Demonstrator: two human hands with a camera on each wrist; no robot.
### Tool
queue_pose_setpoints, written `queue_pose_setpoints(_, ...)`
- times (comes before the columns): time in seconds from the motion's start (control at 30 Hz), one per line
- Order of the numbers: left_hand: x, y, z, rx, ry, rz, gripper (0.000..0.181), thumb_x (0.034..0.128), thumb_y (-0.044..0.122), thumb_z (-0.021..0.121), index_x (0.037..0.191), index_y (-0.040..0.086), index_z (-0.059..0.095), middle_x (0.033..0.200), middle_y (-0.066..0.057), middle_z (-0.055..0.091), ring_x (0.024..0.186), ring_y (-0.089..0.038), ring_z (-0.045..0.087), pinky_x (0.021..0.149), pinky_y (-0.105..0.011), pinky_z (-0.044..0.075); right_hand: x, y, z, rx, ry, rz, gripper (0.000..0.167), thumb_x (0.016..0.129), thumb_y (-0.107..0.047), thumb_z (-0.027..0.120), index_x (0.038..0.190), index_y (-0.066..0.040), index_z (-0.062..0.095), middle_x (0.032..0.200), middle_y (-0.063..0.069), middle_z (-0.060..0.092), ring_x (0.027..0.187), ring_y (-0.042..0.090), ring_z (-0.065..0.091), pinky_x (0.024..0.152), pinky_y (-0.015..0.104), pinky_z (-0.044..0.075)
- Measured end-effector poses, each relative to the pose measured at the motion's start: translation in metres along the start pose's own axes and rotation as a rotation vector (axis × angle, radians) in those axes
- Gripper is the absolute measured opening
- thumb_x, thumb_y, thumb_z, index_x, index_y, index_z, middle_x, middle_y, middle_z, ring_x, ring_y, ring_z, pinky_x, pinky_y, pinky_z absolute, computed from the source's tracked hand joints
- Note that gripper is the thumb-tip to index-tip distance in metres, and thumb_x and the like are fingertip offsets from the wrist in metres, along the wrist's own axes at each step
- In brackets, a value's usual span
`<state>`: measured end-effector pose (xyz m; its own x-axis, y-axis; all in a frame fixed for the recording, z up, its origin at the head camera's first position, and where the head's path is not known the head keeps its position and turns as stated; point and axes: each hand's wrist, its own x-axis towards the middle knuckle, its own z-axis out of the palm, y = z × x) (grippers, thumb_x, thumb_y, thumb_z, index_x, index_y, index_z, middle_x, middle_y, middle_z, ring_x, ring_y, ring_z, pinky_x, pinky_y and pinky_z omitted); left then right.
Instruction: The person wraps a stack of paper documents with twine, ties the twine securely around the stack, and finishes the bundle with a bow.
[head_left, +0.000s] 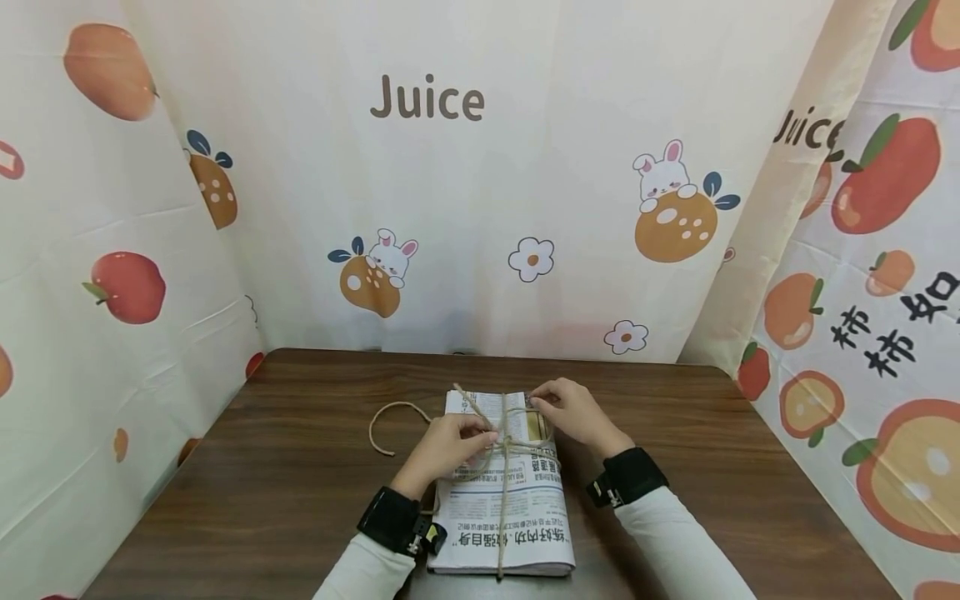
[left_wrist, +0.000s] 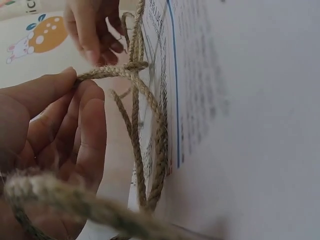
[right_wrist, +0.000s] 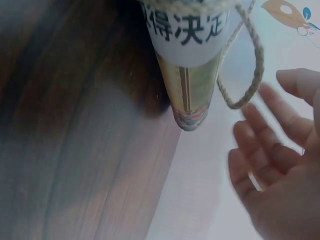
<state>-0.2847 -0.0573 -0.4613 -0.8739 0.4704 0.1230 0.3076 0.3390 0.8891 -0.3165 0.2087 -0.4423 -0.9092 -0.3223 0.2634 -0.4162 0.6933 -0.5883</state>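
A stack of folded newspapers [head_left: 532, 504] lies on the table, with twine [head_left: 504, 492] running along and across it. My left hand [head_left: 442, 450] pinches a strand of the twine between thumb and fingertips, close to where the cords cross; the left wrist view shows this pinched strand [left_wrist: 105, 72]. At the stack's far right corner is my right hand [head_left: 576, 412]. Its fingers are loosely bent, thumb apart, beside a twine loop [right_wrist: 257, 60] that stands off the newspapers' edge. No strand shows gripped in that hand.
The brown wooden table [head_left: 300, 467] reaches back to a printed curtain [head_left: 487, 183], with more curtain at both sides. A loose curl of twine [head_left: 372, 429] lies left of the stack. Black bands [head_left: 633, 477] with cameras sit on both wrists.
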Motion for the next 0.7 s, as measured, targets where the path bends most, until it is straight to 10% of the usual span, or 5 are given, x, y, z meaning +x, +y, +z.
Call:
queue_pose_setpoints(0.23, 0.001, 0.005, 0.001, 0.023, 0.018, 0.009, 0.023, 0.0992, 0.031, 0.066, 0.108, 0.013, 0.076, 0.090, -0.004, 0.071, 0.077, -0.024, 0.067, 0.065, -0.031, 0.052, -0.008, -0.013, 0.001, 0.071, -0.041, -0.126, 0.015, 0.098, -0.019, 0.069, 0.107, -0.010, 0.076, 0.095, -0.010, 0.068, 0.082, 0.009, 0.062, 0.072, 0.030, 0.052)
queue_pose_setpoints(0.7, 0.001, 0.009, 0.004, 0.038, 0.053, -0.006, 0.030, 0.0965, 0.033, 0.070, 0.116, 0.011, 0.064, 0.091, 0.001, 0.072, 0.078, -0.015, 0.066, 0.067, -0.034, 0.052, -0.012, -0.035, 0.018, 0.159, -0.184, -0.110, 0.024, 0.098, -0.033, 0.067, 0.115, -0.020, 0.077, 0.106, -0.010, 0.073, 0.086, 0.005, 0.065, 0.070, 0.027, 0.053)
